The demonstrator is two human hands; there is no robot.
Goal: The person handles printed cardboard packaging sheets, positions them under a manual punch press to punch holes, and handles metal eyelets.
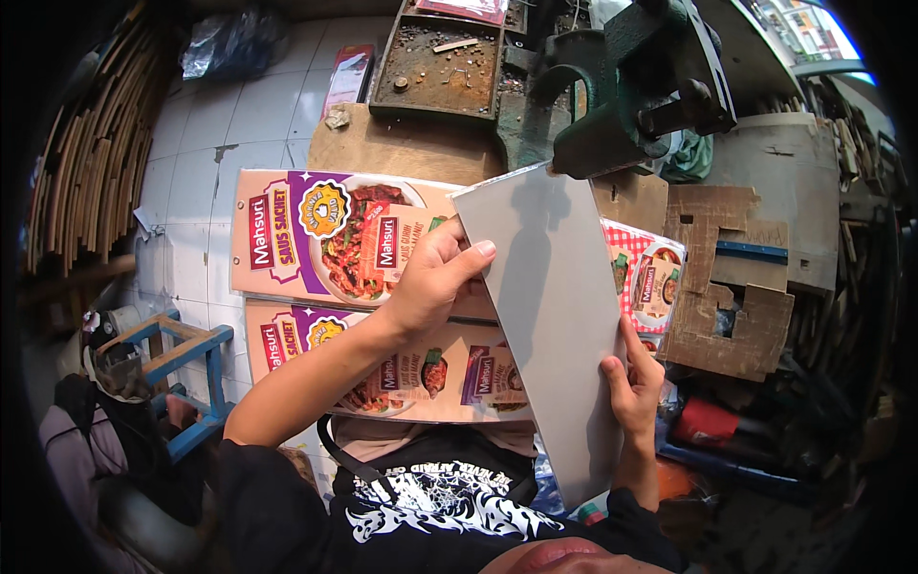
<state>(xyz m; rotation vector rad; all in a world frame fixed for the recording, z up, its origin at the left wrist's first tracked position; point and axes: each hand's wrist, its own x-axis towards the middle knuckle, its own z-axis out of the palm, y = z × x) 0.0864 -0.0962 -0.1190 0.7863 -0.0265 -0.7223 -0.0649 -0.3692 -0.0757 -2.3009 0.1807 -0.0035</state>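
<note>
A long, flat grey panel (559, 354) slants across in front of me, its plain side up. My left hand (435, 273) is closed on its left edge, thumb on the face. My right hand (633, 378) grips the opposite edge lower down, fingers underneath. The panel's far end reaches the head of a green cast-iron press (612, 105); whether it touches the tool cannot be told. Beneath the panel and my left forearm lie printed food-advert boards, an upper one (277, 258) and a nearer one (430, 402). Red-checked printed sheets (655, 277) show past its right edge.
A metal tray (440, 72) with small scraps sits beside the press. Cut brown cardboard (708, 335) lies to the right. At left are a blue-framed stool (182, 349) and a stack of thin boards (86, 153).
</note>
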